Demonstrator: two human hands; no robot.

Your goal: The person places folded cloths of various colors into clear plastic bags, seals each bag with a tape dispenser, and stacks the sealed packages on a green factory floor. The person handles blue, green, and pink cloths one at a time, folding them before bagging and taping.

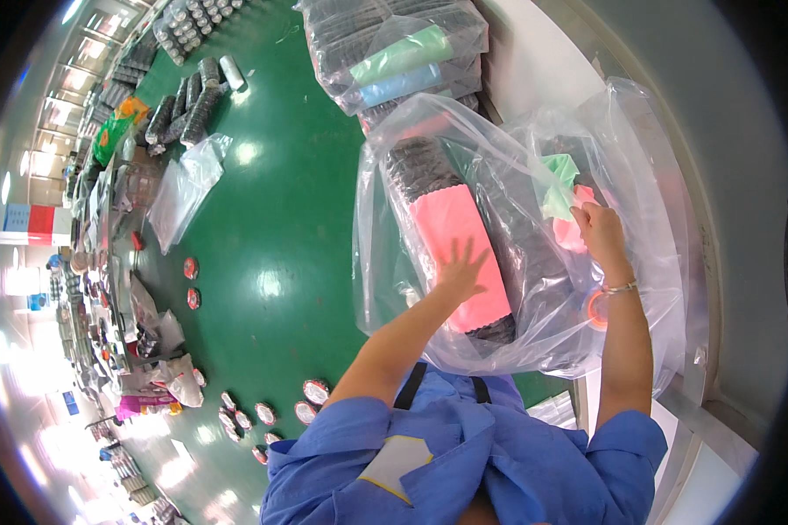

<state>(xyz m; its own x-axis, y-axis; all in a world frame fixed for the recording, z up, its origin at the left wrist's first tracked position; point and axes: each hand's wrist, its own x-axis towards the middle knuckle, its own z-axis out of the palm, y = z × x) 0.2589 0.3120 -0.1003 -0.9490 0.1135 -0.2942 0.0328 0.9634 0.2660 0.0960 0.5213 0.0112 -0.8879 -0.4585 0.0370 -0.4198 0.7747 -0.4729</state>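
Observation:
My left hand (461,270), its fingers spread, rests on or just over a pink cloth (443,216) with a zigzag edge. The cloth lies across a dark wrapped bundle (423,161) inside a large clear plastic bag (374,262). To the right, my right hand (597,230) is closed with its fingertips at crumpled green cloth (560,187) and pink cloth (568,236); what exactly it pinches is unclear. Below that hand, near the braceleted wrist, an orange ring (596,310), probably a tape roll, shows by the plastic.
Stacked dark bundles in clear plastic (394,33) stand beyond the bag. A grey wall (748,216) rises at the right. On the green floor (269,216) lie dark rolls (200,111), a plastic sheet (187,190) and several red-and-white round packs (266,413). Cluttered tables run along the left.

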